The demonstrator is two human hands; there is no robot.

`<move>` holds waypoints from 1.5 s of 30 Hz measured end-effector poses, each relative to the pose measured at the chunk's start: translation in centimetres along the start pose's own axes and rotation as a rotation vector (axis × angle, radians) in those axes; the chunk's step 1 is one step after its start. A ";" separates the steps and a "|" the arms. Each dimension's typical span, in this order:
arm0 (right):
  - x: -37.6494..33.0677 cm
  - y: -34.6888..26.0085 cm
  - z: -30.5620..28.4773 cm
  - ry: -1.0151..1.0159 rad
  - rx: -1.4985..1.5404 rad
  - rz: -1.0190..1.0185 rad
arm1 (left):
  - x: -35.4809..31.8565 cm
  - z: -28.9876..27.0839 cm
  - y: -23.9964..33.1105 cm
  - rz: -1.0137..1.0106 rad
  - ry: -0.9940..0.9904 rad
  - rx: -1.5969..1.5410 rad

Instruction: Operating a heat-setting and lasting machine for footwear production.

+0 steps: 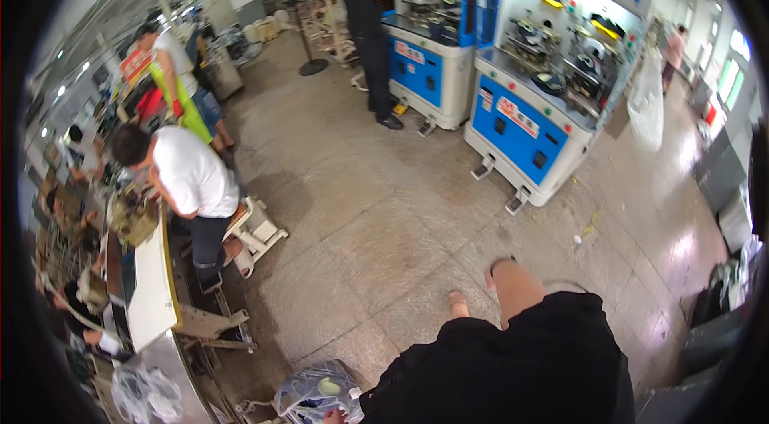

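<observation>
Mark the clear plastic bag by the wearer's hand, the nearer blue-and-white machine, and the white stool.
clear plastic bag [308, 396], head view, crinkled upper side
blue-and-white machine [521, 131], head view, blue front panel
white stool [260, 232], head view, its base

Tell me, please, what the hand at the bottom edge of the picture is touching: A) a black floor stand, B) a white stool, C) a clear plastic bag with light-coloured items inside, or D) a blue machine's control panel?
C: the hand rests against the clear plastic bag on the floor.
</observation>
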State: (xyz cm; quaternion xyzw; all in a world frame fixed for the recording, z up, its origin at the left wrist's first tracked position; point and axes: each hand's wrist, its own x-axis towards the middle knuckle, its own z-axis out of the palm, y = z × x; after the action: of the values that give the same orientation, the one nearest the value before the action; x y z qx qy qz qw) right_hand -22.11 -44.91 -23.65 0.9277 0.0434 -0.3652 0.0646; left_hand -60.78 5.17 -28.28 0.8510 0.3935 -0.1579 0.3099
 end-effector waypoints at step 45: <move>23.7 32.1 -24.6 0.505 1.118 0.388 | 43.1 20.9 88.4 0.701 -0.475 0.375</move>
State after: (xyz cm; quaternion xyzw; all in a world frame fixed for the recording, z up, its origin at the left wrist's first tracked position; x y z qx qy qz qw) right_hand 15.85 -72.14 -19.17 0.8698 -0.3083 -0.0847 -0.3758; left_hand 34.21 -27.85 -30.62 0.9144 -0.0353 -0.3025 0.2667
